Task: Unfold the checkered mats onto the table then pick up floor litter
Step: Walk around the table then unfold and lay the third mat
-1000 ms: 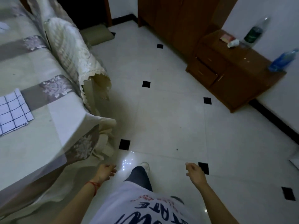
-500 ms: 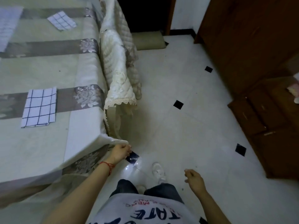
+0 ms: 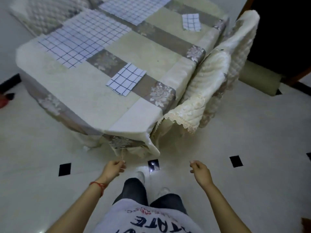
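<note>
The worktop (image 3: 94, 105) is covered by a cream tablecloth (image 3: 148, 52) crossed by taupe bands with woven floral patches; its hem is gathered in soft folds at the near corner. Two checkered mats are spread flat on it: a large unfolded mat (image 3: 84, 38) near the far left edge and a second unfolded mat (image 3: 134, 9) beyond it. A folded mat (image 3: 126, 79), a small rectangle of white cloth with a dark grid, lies across a taupe band near the middle, and another folded mat (image 3: 191, 22) is seen at the far right. A quilted, lace-edged chair cover (image 3: 207, 91) is draped just beside the worktop's right side. The floor (image 3: 235, 132) is of glossy pale tiles with small black square insets.

Compared with half a second ago, the worktop is seen from its corner, and the unfolded mats are now in view. The left hand (image 3: 114, 169), with a red cord at the wrist, is loosely curled and is no longer at the tablecloth corner; whether anything is pinched cannot be told. The right hand (image 3: 200, 171) is half closed and holds nothing visible.
</note>
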`<state>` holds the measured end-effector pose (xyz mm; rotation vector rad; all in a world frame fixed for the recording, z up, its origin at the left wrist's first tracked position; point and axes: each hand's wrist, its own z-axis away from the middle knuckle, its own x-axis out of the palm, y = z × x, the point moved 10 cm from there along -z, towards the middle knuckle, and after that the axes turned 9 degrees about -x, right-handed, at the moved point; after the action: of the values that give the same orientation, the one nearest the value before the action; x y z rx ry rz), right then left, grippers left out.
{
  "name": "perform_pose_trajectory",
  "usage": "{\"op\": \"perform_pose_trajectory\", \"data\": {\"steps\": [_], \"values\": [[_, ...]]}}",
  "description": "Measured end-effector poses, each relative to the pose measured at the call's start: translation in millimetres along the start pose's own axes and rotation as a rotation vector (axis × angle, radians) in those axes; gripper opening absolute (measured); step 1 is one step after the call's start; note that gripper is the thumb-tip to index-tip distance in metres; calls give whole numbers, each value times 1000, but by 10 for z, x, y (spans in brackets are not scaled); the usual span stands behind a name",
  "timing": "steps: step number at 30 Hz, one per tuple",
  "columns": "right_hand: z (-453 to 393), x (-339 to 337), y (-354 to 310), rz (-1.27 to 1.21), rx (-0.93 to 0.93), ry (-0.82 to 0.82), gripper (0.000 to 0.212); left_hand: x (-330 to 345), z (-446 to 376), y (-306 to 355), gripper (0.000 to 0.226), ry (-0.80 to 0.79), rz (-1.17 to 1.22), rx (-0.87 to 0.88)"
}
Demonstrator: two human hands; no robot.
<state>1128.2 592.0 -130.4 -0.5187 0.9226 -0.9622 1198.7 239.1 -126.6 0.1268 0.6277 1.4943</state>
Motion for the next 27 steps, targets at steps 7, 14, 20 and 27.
{"op": "perform_pose_trajectory", "data": {"steps": [7,14,20,27], "values": [[-237,728,-1034,31,-182,-251,18,-521,28,117,21,117,117,42],[-169,1099,-2316,-89,-371,-453,20,-994,67,1131,17,108,192,298],[-951,1068,-3170,-184,-443,-194,25,-1348,-292,2116,17,157,111,457],[-1788,1237,-3263,-128,-266,-53,16,-1620,-880,3006,34,452,-93,516]]}}
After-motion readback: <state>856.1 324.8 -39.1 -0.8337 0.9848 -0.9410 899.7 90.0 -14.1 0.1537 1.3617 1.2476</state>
